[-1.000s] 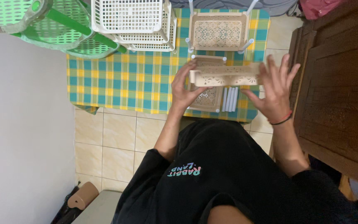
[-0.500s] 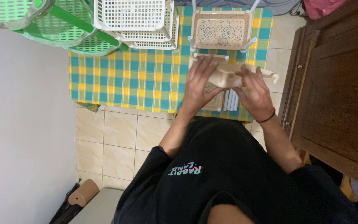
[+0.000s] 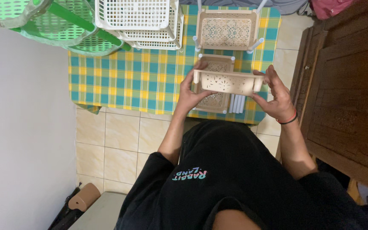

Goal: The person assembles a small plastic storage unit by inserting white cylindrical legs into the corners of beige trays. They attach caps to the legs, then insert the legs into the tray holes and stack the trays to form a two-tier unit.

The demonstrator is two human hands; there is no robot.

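Now mid-assembly, by the look of it: beige perforated tray held level at centre frame, left hand closed around its left end and right hand gripping its right end, just above a second beige tray lying on the checked tablecloth. Beside that lower tray, a few white tubes; higher up, an assembled beige shelf with white posts, white baskets and green baskets toward upper left. Next move probably a matter of keeping both grips firm and squaring the tray's corners over whatever posts or sockets receive it, though sockets too small to make out.
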